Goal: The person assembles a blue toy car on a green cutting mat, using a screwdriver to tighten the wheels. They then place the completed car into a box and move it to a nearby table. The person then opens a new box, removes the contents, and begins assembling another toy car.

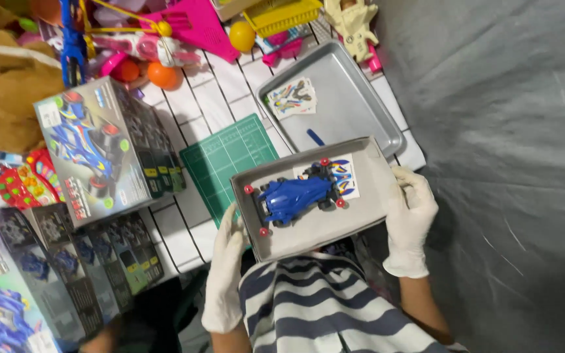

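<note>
Striped fabric (325, 304) is seen nearest the camera, below the small metal tray (361, 212). That tray is held at both ends: the left hand (225, 274), white-gloved, is closed over the near-left edge, and the right hand (410, 219), also gloved, is clamped on the right edge, fingers curled over the rim. A blue toy race car (293, 195) with red wheel hubs lies in the tray's middle, touching a sticker sheet (342, 175). The tray is best kept level and both grips even, so the car is not rolled. Just beyond, a green cutting mat (223, 160) and a larger tray (354, 98) lie on the white table (191, 98).
</note>
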